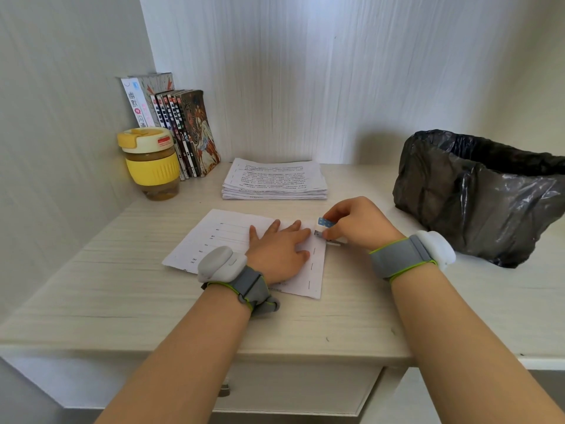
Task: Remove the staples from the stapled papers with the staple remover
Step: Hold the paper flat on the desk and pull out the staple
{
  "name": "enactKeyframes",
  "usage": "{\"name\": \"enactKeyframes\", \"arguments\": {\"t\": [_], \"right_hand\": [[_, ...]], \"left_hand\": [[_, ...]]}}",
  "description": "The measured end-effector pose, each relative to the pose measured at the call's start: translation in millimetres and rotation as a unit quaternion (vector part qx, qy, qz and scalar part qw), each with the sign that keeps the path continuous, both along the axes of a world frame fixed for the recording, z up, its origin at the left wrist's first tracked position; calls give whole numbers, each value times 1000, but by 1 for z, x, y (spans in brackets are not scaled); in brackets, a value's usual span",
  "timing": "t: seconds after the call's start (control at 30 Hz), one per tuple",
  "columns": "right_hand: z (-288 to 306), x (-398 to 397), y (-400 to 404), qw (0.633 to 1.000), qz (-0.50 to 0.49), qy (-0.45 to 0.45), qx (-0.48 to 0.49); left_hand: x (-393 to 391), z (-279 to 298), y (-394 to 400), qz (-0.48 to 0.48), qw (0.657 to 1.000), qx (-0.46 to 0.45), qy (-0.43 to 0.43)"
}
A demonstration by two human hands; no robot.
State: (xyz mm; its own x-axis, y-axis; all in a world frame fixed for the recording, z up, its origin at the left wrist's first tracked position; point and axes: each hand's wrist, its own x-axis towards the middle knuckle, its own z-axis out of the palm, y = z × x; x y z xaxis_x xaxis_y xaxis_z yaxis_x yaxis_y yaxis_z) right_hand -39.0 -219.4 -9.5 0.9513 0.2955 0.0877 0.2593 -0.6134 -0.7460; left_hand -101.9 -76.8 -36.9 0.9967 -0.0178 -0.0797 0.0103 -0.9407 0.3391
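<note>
Staple remover (324, 228) in right hand (357, 224)

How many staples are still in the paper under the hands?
3 staples show along the right edge of the paper: one by the left hand's fingertips, one below it, one near the bottom corner. More may hide under the staple remover.
</note>
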Motion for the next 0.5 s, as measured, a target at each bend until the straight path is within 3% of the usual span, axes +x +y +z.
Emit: {"name": "enactKeyframes", "arguments": {"t": [0.5], "right_hand": [[-1,-1,0,1000,7,-3,-27]], "left_hand": [[0,-1,0,7,1000,-2,0]]}}
